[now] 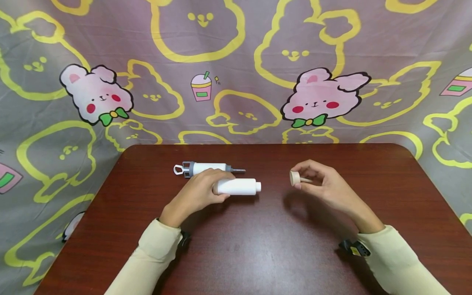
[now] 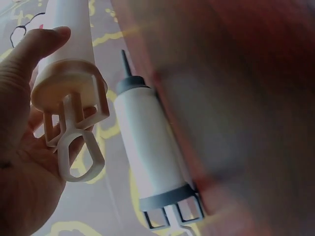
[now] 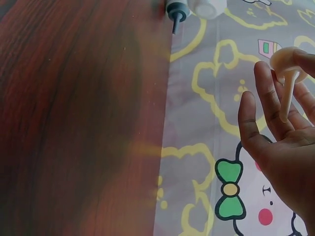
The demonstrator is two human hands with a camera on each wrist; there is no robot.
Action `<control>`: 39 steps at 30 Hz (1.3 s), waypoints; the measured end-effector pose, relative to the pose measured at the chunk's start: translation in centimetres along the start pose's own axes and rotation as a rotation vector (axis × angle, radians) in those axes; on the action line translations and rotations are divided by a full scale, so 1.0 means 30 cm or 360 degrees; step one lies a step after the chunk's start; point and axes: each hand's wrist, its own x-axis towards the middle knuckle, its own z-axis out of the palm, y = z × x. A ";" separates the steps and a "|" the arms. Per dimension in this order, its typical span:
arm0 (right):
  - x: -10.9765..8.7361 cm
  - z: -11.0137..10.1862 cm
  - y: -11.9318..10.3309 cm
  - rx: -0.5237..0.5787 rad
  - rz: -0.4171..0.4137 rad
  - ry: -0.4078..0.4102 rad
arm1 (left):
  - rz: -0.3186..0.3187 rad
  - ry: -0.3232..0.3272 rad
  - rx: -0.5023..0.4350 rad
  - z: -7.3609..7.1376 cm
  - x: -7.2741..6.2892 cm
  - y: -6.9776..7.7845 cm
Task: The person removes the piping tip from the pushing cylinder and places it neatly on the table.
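My left hand [image 1: 199, 192] grips a syringe [image 1: 239, 187] with a white barrel, its bare threaded tip pointing right. In the left wrist view, this syringe [image 2: 71, 29] has a beige end cap and a looped plunger handle beside the palm. Apart from it, on the right, my right hand [image 1: 330, 184] pinches a beige nozzle [image 1: 295, 178] by its round base. Its thin stem points back toward the palm, as the right wrist view shows on the nozzle [image 3: 288, 98]. Just behind the left hand lies a second syringe [image 1: 210, 167] with grey fittings and a grey nozzle.
A dark reddish-brown table [image 1: 258, 246] lies under both hands. Its far edge meets a hanging cloth [image 1: 236, 114] printed with yellow outlines and rabbit faces. Dark wrist devices [image 1: 355, 248] sit by the cuffs of the cream sleeves.
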 end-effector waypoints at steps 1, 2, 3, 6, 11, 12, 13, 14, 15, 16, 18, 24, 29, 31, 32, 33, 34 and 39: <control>-0.001 0.000 0.001 0.0000 0.0000 -0.0001 | -0.0003 -0.0006 -0.0003 0.003 -0.002 -0.005; -0.001 0.001 0.001 -0.0003 -0.0002 -0.0001 | -0.0008 -0.0012 -0.0005 0.006 -0.005 -0.011; -0.002 0.001 0.001 -0.0006 -0.0003 -0.0001 | -0.0012 -0.0017 -0.0005 0.009 -0.007 -0.017; -0.003 0.000 0.002 -0.0015 0.0005 0.0005 | -0.0034 -0.0037 -0.0007 0.017 -0.013 -0.036; -0.006 0.000 0.003 -0.0010 0.0017 0.0006 | -0.0059 -0.0065 -0.0009 0.025 -0.018 -0.065; -0.007 0.000 0.003 -0.0006 0.0016 0.0004 | -0.0062 -0.0072 -0.0015 0.026 -0.018 -0.068; -0.007 0.000 0.003 -0.0005 0.0015 0.0003 | -0.0064 -0.0078 -0.0018 0.027 -0.018 -0.072; -0.008 0.000 0.004 -0.0007 0.0020 0.0003 | -0.0066 -0.0083 -0.0023 0.028 -0.018 -0.074; -0.009 0.000 0.003 -0.0008 0.0024 0.0002 | -0.0064 -0.0087 -0.0025 0.030 -0.019 -0.078; -0.009 0.000 0.003 -0.0011 0.0027 0.0001 | -0.0067 -0.0093 -0.0029 0.030 -0.018 -0.080; -0.011 -0.001 0.003 -0.0021 0.0032 -0.0002 | -0.0074 -0.0104 -0.0038 0.031 -0.018 -0.083; -0.010 -0.002 0.003 -0.0032 0.0036 -0.0006 | -0.0095 -0.0139 -0.0042 0.034 -0.014 -0.091; -0.009 -0.002 0.005 -0.0045 0.0041 -0.0006 | -0.0127 -0.0176 -0.0043 0.036 -0.009 -0.094; -0.009 -0.003 0.006 -0.0044 0.0038 -0.0006 | -0.0151 -0.0194 -0.0044 0.035 -0.007 -0.092; -0.008 -0.002 0.006 -0.0043 0.0036 -0.0007 | -0.0164 -0.0202 -0.0042 0.034 -0.006 -0.091; -0.008 -0.002 0.006 -0.0038 0.0036 -0.0009 | -0.0172 -0.0208 -0.0039 0.033 -0.006 -0.090; -0.009 -0.002 0.006 -0.0037 0.0037 -0.0011 | -0.0180 -0.0213 -0.0034 0.031 -0.005 -0.089; -0.011 -0.003 0.007 -0.0048 0.0046 -0.0016 | -0.0189 -0.0225 -0.0021 0.031 -0.003 -0.091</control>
